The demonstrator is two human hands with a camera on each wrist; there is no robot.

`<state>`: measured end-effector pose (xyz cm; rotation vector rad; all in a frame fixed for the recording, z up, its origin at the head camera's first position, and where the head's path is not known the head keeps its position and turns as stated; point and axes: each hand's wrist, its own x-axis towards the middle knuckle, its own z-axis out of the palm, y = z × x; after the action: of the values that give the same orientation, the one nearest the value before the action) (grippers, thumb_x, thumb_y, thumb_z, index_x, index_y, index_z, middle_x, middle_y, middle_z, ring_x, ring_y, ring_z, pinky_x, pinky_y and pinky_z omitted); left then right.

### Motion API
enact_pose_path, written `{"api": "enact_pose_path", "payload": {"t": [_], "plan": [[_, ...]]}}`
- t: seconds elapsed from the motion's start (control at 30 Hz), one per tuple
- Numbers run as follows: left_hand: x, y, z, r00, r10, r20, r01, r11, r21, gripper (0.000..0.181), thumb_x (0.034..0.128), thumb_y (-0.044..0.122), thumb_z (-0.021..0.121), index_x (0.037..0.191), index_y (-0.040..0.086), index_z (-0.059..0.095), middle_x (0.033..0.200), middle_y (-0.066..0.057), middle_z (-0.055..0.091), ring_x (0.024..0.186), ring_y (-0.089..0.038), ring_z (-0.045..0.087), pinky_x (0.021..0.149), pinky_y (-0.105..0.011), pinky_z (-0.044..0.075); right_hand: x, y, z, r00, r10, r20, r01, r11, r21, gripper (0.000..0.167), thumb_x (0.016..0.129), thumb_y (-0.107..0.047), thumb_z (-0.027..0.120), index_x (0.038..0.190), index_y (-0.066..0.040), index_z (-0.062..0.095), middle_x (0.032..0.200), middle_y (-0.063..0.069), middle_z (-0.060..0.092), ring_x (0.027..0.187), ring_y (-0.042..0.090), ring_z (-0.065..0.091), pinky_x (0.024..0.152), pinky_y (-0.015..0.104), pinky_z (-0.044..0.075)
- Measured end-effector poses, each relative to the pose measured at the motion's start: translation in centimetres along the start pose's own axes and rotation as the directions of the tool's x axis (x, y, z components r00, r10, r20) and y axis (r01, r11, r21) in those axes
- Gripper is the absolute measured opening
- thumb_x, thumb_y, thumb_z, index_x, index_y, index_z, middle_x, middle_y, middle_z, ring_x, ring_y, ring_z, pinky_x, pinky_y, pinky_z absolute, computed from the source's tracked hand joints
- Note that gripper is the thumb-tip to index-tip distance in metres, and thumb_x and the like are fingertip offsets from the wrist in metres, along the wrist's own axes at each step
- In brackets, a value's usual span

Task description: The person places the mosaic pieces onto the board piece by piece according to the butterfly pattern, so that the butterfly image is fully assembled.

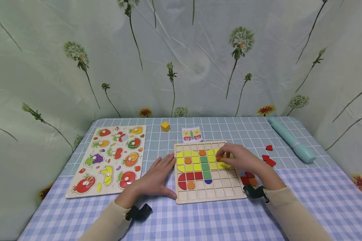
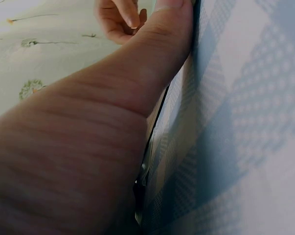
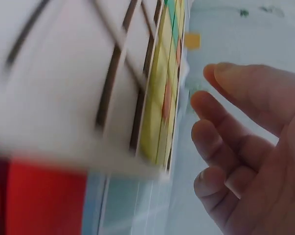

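A wooden grid board [image 1: 221, 193] lies on the table, with yellow, green, red, orange and blue flat pieces set in its squares. My left hand [image 1: 153, 177] rests along its left edge, fingers spread and thumb at the lower left corner. Over the upper right of the grid is my right hand [image 1: 239, 156], its fingertips beside an orange disc [image 1: 218, 158] among yellow pieces. In the right wrist view, that hand's fingers [image 3: 208, 139] are loosely bent with nothing between them, and an orange disc [image 3: 167, 100] sits in the grid.
A fruit puzzle board [image 1: 114, 154] lies at left. Behind the grid are a small picture card [image 1: 192, 134] and a yellow cube [image 1: 165, 126]. Loose red pieces [image 1: 270, 162] lie at right, near a teal folded umbrella-like object [image 1: 292, 140]. More pieces [image 1: 245, 180] lie by the right wrist.
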<state>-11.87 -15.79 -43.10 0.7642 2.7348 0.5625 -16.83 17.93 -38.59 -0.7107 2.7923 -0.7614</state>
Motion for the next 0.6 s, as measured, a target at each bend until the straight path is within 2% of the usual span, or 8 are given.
{"api": "enact_pose_path", "payload": {"t": [0.17,0.43,0.6], "plan": [[-0.1,0.0,0.0,1.000,-0.002,0.000,0.002,1.000,-0.005,0.128,0.0658,0.070,0.079,0.161,0.012,0.016,0.170,-0.004,0.012,0.159,-0.023,0.004,0.128,-0.054,0.002,-0.6,2.0,-1.1,0.998,0.060,-0.033,-0.061,0.998,-0.034,0.018,0.091,-0.013,0.071,0.110,-0.015,0.071,0.101,0.001,0.067,0.087,0.017,0.054,0.071,0.026,0.049],[-0.2,0.0,0.1,1.000,0.002,-0.005,-0.002,1.000,-0.017,0.128,0.0658,0.070,0.079,0.161,0.012,0.016,0.170,-0.004,0.012,0.159,-0.024,0.004,0.128,-0.054,0.003,-1.5,4.5,-2.9,0.986,0.163,-0.027,-0.165,0.985,-0.055,0.030,0.089,-0.014,0.073,0.118,-0.012,0.068,0.105,0.009,0.064,0.092,0.022,0.056,0.072,0.026,0.051],[-0.2,-0.1,0.1,1.000,0.004,-0.006,-0.004,1.000,-0.012,0.129,0.0653,0.070,0.079,0.161,0.011,0.016,0.170,-0.005,0.012,0.159,-0.025,0.005,0.128,-0.054,0.003,-2.4,5.8,-4.0,0.980,0.197,-0.012,-0.197,0.978,-0.070,0.033,0.088,-0.015,0.074,0.119,-0.010,0.066,0.104,0.011,0.063,0.089,0.022,0.056,0.069,0.027,0.051]]}}
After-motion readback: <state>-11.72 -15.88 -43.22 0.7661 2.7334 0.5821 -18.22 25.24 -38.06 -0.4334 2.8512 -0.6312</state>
